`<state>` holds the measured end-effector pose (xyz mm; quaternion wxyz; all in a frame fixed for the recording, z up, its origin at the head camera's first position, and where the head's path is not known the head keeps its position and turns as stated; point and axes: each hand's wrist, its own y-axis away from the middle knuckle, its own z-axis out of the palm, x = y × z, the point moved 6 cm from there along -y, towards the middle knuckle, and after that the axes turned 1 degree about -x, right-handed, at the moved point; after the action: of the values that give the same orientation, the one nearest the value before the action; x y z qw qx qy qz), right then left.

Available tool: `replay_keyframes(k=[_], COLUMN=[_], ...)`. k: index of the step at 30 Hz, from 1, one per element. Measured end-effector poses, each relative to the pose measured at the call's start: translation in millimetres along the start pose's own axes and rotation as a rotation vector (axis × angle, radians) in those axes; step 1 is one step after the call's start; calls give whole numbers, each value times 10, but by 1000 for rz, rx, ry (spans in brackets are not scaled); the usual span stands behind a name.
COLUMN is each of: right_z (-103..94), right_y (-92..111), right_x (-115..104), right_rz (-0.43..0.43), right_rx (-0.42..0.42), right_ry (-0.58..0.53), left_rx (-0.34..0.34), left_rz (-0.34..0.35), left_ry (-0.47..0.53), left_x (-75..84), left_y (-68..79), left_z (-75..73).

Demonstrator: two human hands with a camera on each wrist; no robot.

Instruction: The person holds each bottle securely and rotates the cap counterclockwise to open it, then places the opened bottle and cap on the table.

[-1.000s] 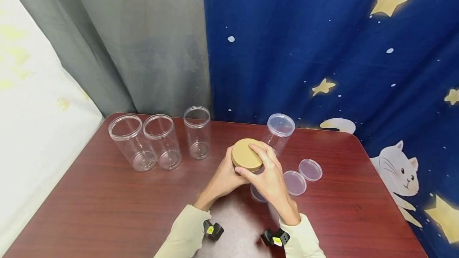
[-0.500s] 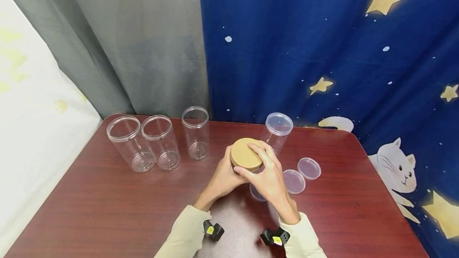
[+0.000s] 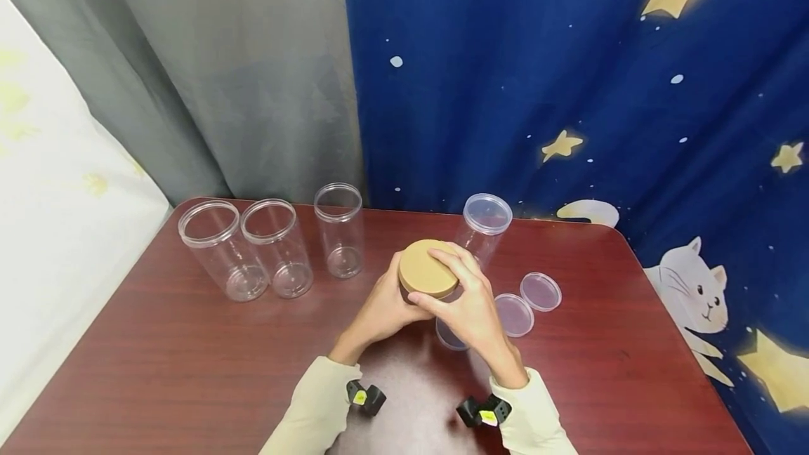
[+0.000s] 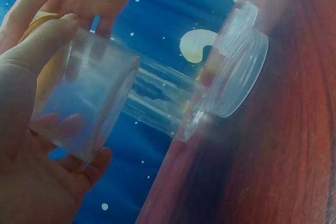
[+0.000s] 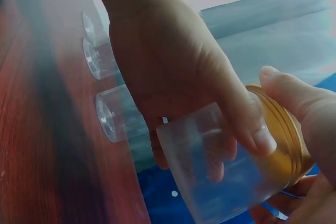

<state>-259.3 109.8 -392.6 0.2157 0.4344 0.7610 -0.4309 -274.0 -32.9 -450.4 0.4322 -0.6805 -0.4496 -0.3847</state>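
Note:
Both hands hold a clear plastic jar (image 4: 89,98) with a gold screw lid (image 3: 426,267), raised above the table. My left hand (image 3: 382,306) grips the clear body, its thumb on one side and fingertips on the other. My right hand (image 3: 472,306) grips the gold lid round its edge, some fingers lying across the top. In the right wrist view the jar lies tilted, its lid (image 5: 283,137) toward the right hand. The jar looks see-through, with only fingers and curtain showing through its wall. In the head view the hands and lid hide most of its body.
Three clear jars, a left one (image 3: 230,265), a middle one (image 3: 284,258) and a right one (image 3: 341,237), stand at the back left. Behind the hands stands another jar (image 3: 487,215) with a translucent lid. Three flat clear discs, including one (image 3: 541,291), lie on the red-brown table (image 3: 189,371).
The head view has shifted slightly, so everything sits a little further left and higher. Both hands keep their hold on the jar and its gold lid.

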Motion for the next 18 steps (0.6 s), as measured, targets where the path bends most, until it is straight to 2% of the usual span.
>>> replay_keyframes(k=[6,15,18], right_z=[37,7,-3], right_y=[-9,-16,-13], right_x=[-27,-31,-24], right_rz=[-12,-21,-16], right_rx=[-44,-57,-72], right_ry=[-29,-47,-55], left_rx=[-28,-85,-100], left_rz=[-8,27,37], left_ry=[-6,66,78], left_x=[-9,77,36], left_y=[3,-6,-13], left_z=[-55,-84,-71])
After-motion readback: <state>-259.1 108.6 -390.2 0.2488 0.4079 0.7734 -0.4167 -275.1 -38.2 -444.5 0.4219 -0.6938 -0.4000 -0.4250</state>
